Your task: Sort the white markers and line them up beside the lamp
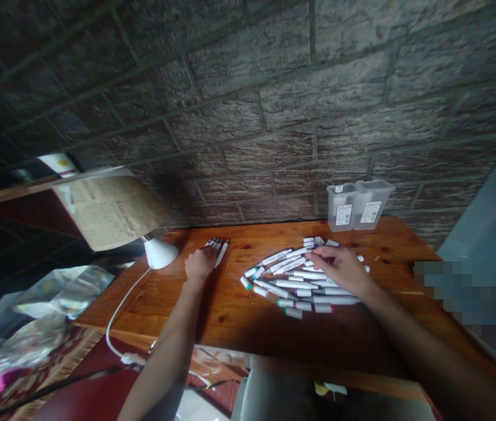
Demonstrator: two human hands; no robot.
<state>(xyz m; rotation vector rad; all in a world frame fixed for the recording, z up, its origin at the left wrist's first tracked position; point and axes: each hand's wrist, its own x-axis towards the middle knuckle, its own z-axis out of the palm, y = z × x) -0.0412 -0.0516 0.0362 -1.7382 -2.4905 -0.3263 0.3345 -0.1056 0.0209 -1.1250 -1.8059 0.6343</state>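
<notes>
Loose white markers (289, 266), several with coloured ends, lie in a pile on the wooden desk (239, 327). My right hand (340, 268) is over the right side of this pile, thumb and fingertips brought together at a white marker; its palm hides some of the others. Off to the left, my left hand (199, 263) is curled over a small row of markers (215, 242) lying side by side, whose far ends stick out past the fingers. One marker (222, 253) of that row lies just right of the hand. The left fingertips are mostly hidden.
Two clear plastic containers (373, 204) stand at the back right against the brick wall (274, 134). A white lamp base (160, 252) with a paper shade (116, 204) is at the left, its cord (112, 318) hanging over the desk edge. An open drawer (336, 374) is below.
</notes>
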